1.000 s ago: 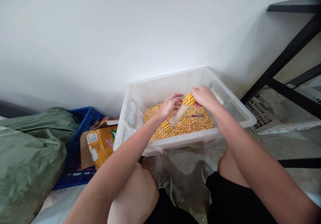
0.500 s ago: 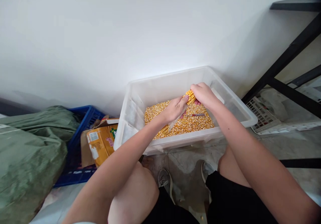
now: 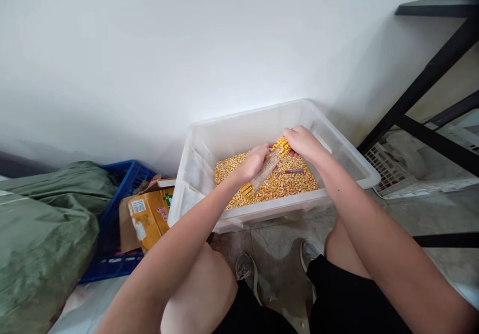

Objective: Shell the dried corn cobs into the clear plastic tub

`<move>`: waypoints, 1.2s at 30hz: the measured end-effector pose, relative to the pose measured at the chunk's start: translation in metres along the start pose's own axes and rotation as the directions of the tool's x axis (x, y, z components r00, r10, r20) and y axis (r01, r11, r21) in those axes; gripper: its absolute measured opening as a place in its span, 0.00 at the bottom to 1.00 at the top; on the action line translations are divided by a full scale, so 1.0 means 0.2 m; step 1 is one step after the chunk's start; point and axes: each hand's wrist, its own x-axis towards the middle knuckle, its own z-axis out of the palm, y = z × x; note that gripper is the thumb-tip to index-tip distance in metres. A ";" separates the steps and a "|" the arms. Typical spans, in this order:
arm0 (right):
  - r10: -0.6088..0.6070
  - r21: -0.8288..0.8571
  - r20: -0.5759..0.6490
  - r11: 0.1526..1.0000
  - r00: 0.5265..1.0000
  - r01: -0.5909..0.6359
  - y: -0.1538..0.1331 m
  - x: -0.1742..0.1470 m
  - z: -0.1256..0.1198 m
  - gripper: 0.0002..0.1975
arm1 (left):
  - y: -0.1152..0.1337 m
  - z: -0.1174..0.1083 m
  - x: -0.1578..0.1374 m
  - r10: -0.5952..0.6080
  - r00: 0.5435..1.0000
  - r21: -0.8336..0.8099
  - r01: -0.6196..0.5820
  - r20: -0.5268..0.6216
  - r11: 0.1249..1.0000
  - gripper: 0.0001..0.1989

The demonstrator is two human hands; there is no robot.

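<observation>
A corn cob (image 3: pixel 265 170) is held at a slant over the plastic bin. Its middle is stripped bare, while yellow kernels remain at its upper and lower ends. My right hand (image 3: pixel 301 141) is closed around the upper end. Along the cob's left side lies my left hand (image 3: pixel 257 161), curled round it with some fingers hidden behind. Loose corn kernels (image 3: pixel 288 189) cover the floor of the translucent bin (image 3: pixel 247 116). On these kernels, right of the cob, rests a thin reddish tool (image 3: pixel 294 171) with a metal shaft.
Left of the bin are an orange cardboard box (image 3: pixel 148 216), a blue crate (image 3: pixel 112 269) and a green cloth cover (image 3: pixel 48 239). A black metal frame (image 3: pixel 415 94) and a white basket (image 3: pixel 389 172) stand at the right. The wall is close behind the bin.
My left thumb has shifted off the front of the cob, exposing more of its bare middle and lower end. My right hand keeps its hold on the upper end.
</observation>
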 end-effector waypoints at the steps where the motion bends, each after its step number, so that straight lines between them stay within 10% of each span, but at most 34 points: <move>1: -0.004 -0.008 -0.009 1.000 1.000 0.004 0.00 0.00 0.00 0.17 | 0.00 -0.01 0.01 0.024 0.998 0.019 -0.023 -0.049 1.000 0.17; 17: -0.048 0.163 0.028 0.986 0.998 0.043 -0.07 -0.04 0.04 0.14 | 0.06 0.01 -0.05 0.148 0.989 0.302 -0.139 -0.007 0.943 0.25; 36: -0.068 0.079 0.026 0.995 0.997 0.066 -0.10 -0.07 0.03 0.16 | 0.01 0.04 -0.01 0.001 0.994 0.060 0.006 -0.108 0.998 0.24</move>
